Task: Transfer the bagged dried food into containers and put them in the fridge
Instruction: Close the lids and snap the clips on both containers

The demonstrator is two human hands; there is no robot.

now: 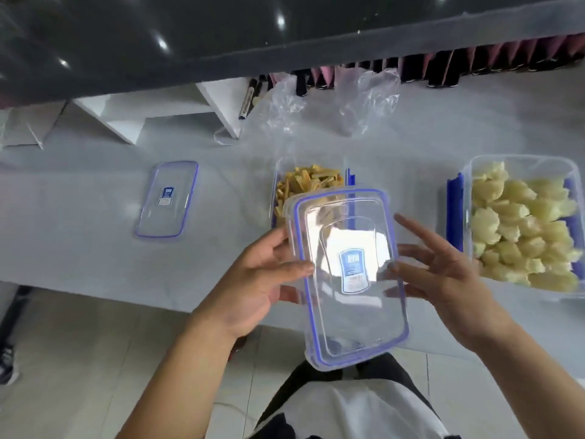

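I hold the lid (348, 274), left hand (253, 280) pinching its edge, right hand (443, 274) spread beside it, long axis matching the yellow-strip container (278, 191) just beyond.

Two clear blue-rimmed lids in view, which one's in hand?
The clear blue-rimmed lid over the yellow-strip container, held between both hands; the other lid lies alone on the table, far left.

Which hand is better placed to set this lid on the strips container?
Left. The left hand grips the lid by its edge, just before the strips container; the right hand only touches it with open fingers.
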